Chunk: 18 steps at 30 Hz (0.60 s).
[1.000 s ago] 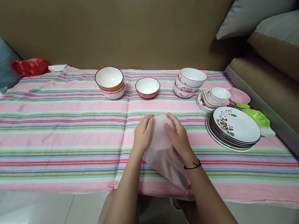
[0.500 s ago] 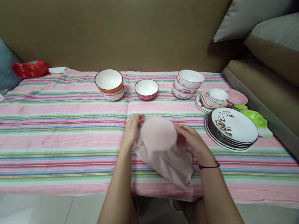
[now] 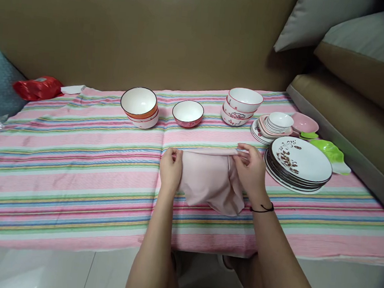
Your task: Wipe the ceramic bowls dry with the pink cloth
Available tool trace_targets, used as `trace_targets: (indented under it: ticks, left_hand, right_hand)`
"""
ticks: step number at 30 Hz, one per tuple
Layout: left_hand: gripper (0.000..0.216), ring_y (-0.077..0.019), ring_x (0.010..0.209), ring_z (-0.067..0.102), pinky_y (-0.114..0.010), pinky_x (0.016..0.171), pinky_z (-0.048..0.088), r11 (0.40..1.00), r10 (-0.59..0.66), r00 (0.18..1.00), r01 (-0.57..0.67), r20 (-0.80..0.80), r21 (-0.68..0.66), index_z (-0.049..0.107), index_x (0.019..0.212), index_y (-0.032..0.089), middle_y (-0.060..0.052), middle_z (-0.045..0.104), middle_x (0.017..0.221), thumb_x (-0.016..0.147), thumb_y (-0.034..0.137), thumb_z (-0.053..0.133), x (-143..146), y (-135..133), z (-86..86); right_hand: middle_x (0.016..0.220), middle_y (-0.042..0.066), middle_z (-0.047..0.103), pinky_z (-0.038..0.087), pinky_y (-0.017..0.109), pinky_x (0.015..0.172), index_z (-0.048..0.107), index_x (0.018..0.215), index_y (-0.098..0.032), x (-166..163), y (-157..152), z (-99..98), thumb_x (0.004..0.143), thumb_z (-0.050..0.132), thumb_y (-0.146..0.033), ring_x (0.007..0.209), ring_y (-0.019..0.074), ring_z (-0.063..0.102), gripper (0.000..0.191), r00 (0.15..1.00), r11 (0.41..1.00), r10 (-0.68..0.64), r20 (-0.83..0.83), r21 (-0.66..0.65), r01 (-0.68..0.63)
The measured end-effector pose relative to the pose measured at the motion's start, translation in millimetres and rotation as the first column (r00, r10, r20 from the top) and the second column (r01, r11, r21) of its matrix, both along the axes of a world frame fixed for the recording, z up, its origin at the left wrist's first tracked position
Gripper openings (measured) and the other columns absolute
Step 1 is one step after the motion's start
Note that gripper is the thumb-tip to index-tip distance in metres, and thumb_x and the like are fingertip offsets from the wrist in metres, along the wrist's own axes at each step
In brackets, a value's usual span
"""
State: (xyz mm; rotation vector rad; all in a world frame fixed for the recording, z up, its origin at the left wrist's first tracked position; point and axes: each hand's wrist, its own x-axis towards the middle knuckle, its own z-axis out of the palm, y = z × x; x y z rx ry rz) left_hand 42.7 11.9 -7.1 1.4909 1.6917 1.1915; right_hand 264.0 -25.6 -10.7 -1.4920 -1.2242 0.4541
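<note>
A pale pink cloth (image 3: 209, 179) hangs stretched between my two hands just above the striped tablecloth (image 3: 76, 161). My left hand (image 3: 170, 171) pinches its left top corner, fingers closed. My right hand (image 3: 252, 171) pinches the right top corner, a black band on that wrist. The cloth's top edge is pulled taut and its lower part sags in folds toward me. Whether anything is wrapped inside the cloth is hidden.
At the back stand stacked orange-rimmed bowls (image 3: 139, 106), a red bowl (image 3: 188, 113) and stacked patterned bowls (image 3: 243, 105). Right of my hands are a stack of flowered plates (image 3: 299, 164), small dishes (image 3: 279, 122), a pink dish (image 3: 304, 123) and a green leaf dish (image 3: 331, 153). A red bag (image 3: 38, 88) lies far left.
My hands moved from resting on top of the rounded cloth to its two upper corners, pulling them apart. The cloth went from a dome shape to a flat stretched sheet.
</note>
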Motion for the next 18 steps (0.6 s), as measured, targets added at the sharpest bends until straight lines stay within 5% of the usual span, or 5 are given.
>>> trace_targets:
  ticks: [3, 6, 9, 12, 18]
  left_hand:
    - [0.024, -0.0224, 0.082, 0.056, -0.035, 0.076, 0.041, 0.992, 0.128, 0.979, -0.124, -0.158, 0.037, 0.058, 0.085, 0.02, -0.007, 0.064, 0.087, 0.092, 0.038, 0.043, 1.3, -5.0, 5.6]
    - [0.026, -0.0219, 0.09, 0.059, -0.034, 0.082, 0.042, 0.997, 0.011, 0.997, -0.005, -0.075, 0.072, 0.061, 0.092, 0.02, -0.007, 0.066, 0.095, 0.093, 0.038, 0.042, 2.9, -7.9, 12.2]
    - [0.027, -0.0206, 0.096, 0.061, -0.032, 0.085, 0.045, 0.982, -0.182, 0.974, 0.188, 0.133, -0.027, 0.064, 0.099, 0.02, -0.006, 0.068, 0.105, 0.09, 0.041, 0.05, 3.6, -8.5, 15.8]
    - [0.035, -0.0226, 0.098, 0.062, -0.032, 0.082, 0.047, 0.93, -0.258, 0.936, 0.307, 0.239, -0.202, 0.065, 0.105, 0.019, -0.008, 0.067, 0.112, 0.081, 0.045, 0.063, -3.9, -9.3, 17.7]
    - [0.052, -0.0217, 0.09, 0.063, -0.031, 0.07, 0.049, 0.868, -0.236, 0.923, 0.341, 0.306, -0.36, 0.063, 0.105, 0.019, -0.009, 0.065, 0.11, 0.064, 0.048, 0.078, -34.3, -15.0, 27.4]
  right_hand:
    - [0.126, 0.014, 0.057, 0.048, 0.047, 0.095, 0.06, 0.113, -0.018, -2.2, -3.1, 4.2, 0.08, 0.055, -0.025, 0.12, 0.0277, 0.052, 0.035, 0.978, 0.996, -0.042, 0.203, 0.084, 0.025]
    - [0.114, 0.011, 0.063, 0.053, 0.039, 0.08, 0.063, 0.108, -0.019, -2.9, -7.8, 10.1, 0.084, 0.052, -0.028, 0.103, 0.0239, 0.061, 0.028, 0.99, 0.995, -0.065, 0.127, 0.087, 0.054]
    - [0.111, 0.009, 0.066, 0.053, 0.036, 0.073, 0.063, 0.108, -0.02, -0.8, -11.0, 8.7, 0.08, 0.055, -0.028, 0.088, 0.0215, 0.063, 0.03, 0.997, 0.992, 0.058, 0.059, -0.119, -0.051]
    - [0.114, 0.009, 0.066, 0.052, 0.039, 0.081, 0.062, 0.11, -0.02, 7.6, -14.0, 3.0, 0.073, 0.06, -0.026, 0.094, 0.0232, 0.065, 0.038, 0.973, 0.902, 0.21, -0.093, -0.367, -0.229]
    - [0.104, 0.008, 0.071, 0.052, 0.035, 0.08, 0.065, 0.107, -0.02, 25.8, -22.1, 9.6, 0.066, 0.071, -0.031, 0.096, 0.0246, 0.066, 0.043, 0.897, 0.778, 0.294, -0.331, -0.463, -0.426]
